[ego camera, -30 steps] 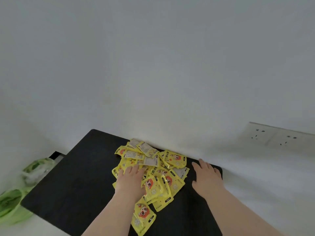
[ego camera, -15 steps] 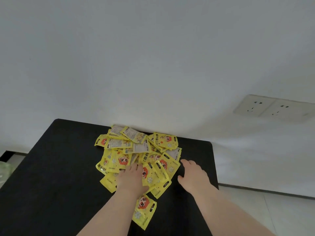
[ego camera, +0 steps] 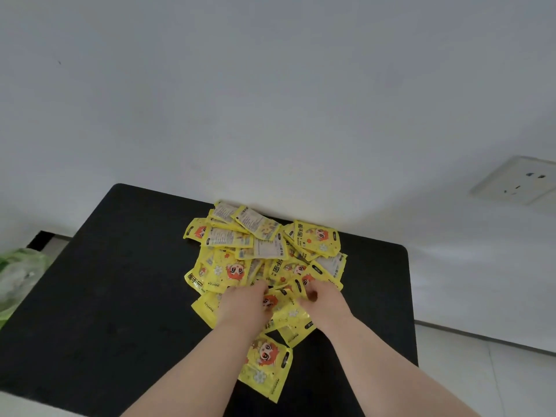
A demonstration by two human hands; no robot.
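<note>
- One pile of yellow sachets [ego camera: 264, 254] lies on the one black table [ego camera: 120, 281], at its far edge against the white wall [ego camera: 270, 100]. The sachets overlap too much for an exact count, but well over a dozen show.
- One loose sachet [ego camera: 266, 365] lies nearer the person, between the two forearms and just clear of the pile.
- Two bare hands reach into the near side of the pile, close together, palms down.
- The right hand [ego camera: 326, 302] has its fingers [ego camera: 310, 291] curled in, pinching the right edge of the front sachet [ego camera: 282, 302].
- The left hand [ego camera: 243, 305] rests on the pile, its fingers [ego camera: 258, 288] bent down at that sachet's left edge. I cannot tell whether they grip it.
- One wall socket [ego camera: 517, 180] sits at the right, and one green bag [ego camera: 18, 275] lies left of the table.
</note>
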